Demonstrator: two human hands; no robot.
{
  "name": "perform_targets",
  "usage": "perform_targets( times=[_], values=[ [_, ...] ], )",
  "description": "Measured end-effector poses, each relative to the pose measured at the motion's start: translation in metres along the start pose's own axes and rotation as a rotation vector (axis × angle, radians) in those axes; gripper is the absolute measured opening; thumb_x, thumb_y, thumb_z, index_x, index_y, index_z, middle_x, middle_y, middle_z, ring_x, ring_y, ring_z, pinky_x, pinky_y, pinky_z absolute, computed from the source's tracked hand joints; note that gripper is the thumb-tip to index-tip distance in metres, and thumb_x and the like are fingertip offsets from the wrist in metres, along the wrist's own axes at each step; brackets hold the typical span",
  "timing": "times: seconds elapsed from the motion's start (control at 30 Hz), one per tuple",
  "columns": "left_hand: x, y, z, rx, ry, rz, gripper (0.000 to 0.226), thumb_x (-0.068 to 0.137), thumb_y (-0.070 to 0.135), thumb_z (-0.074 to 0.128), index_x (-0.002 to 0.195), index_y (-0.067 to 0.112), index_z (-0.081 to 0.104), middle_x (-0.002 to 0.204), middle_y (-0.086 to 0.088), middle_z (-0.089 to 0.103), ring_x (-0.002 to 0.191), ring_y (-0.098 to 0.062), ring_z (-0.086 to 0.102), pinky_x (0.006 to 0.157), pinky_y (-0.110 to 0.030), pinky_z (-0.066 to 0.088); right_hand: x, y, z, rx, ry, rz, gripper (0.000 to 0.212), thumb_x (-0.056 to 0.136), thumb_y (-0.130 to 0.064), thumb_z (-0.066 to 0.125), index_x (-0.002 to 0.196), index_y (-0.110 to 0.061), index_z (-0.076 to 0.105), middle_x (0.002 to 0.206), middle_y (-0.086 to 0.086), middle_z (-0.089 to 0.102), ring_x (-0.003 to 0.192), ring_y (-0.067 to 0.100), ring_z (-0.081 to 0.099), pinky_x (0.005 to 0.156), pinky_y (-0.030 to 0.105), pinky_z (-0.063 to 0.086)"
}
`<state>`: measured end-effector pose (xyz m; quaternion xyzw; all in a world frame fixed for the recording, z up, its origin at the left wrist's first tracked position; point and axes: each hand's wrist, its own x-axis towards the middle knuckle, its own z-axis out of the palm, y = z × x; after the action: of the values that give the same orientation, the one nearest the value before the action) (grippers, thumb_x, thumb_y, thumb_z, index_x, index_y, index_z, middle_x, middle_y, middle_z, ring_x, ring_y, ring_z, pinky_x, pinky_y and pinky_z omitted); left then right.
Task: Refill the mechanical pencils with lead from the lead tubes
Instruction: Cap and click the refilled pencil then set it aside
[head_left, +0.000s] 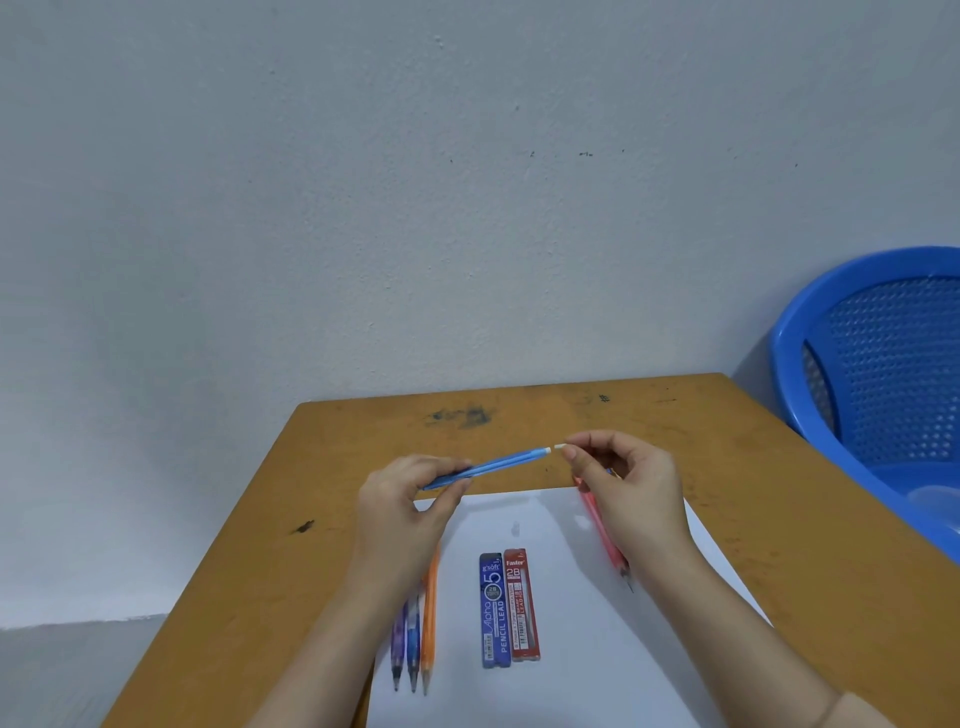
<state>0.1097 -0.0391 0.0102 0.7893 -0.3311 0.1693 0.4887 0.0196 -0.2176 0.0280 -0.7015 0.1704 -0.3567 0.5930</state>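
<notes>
So that lead could be dropped in, your left grip (410, 499) curled round the blue pencil (498, 462) above the table (363, 441) while your right grip (628, 488) pinched the white eraser (559, 446) just off its end.

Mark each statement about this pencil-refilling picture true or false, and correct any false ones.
1. The left hand holds a blue pencil above the table. True.
2. The blue lead tube and the red lead tube lie side by side on the white paper. True.
3. The right hand grips the red lead tube. False: it pinches a small white piece at the blue pencil's end.
4. The orange pencil lies right of the tubes. False: it lies left of them.
</notes>
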Motion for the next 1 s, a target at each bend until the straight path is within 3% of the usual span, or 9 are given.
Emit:
perform_targets(
  times=[0.27, 0.67, 0.9, 1.0],
  values=[
    [0.0005, 0.0001, 0.0007, 0.004, 0.005, 0.015, 0.03, 0.079, 0.018, 0.074, 0.094, 0.042, 0.065, 0.091, 0.029, 0.062, 0.09, 0.002, 0.06, 0.083, -0.042, 0.052, -0.0023, -0.0004, 0.0001, 0.009, -0.018, 0.012, 0.011, 0.082, -0.011, 0.072, 0.079, -0.022, 0.072, 0.066, -0.008, 0.064, 0.063, 0.009, 0.054, 0.061, 0.02, 0.046],
    [0.0011, -0.0032, 0.0031, -0.004, 0.019, 0.031, 0.026, 0.079, 0.018, 0.074, 0.094, 0.038, 0.068, 0.091, 0.026, 0.065, 0.089, 0.001, 0.061, 0.083, -0.044, 0.052, -0.0022, -0.0006, 0.0009, -0.006, -0.03, 0.016, 0.011, 0.082, -0.013, 0.072, 0.077, -0.023, 0.071, 0.064, -0.01, 0.064, 0.061, 0.006, 0.053, 0.061, 0.022, 0.048],
    [0.0019, -0.0063, 0.0016, 0.014, 0.039, 0.075, 0.023, 0.081, 0.02, 0.073, 0.096, 0.037, 0.068, 0.093, 0.027, 0.063, 0.09, 0.0, 0.061, 0.082, -0.045, 0.052, -0.004, -0.0013, 0.0002, -0.212, -0.025, -0.174, 0.02, 0.083, -0.007, 0.071, 0.074, -0.026, 0.067, 0.078, -0.007, 0.065, 0.068, 0.0, 0.056, 0.061, 0.01, 0.043],
    [0.0032, -0.007, 0.0006, 0.057, 0.055, 0.149, 0.016, 0.081, 0.036, 0.064, 0.097, 0.039, 0.065, 0.091, 0.032, 0.059, 0.092, 0.002, 0.057, 0.078, -0.042, 0.052, -0.0041, 0.0003, -0.0006, -0.349, -0.045, -0.294, 0.015, 0.084, -0.005, 0.068, 0.079, -0.02, 0.068, 0.08, -0.007, 0.063, 0.077, 0.001, 0.055, 0.064, 0.008, 0.042]
  ],
)
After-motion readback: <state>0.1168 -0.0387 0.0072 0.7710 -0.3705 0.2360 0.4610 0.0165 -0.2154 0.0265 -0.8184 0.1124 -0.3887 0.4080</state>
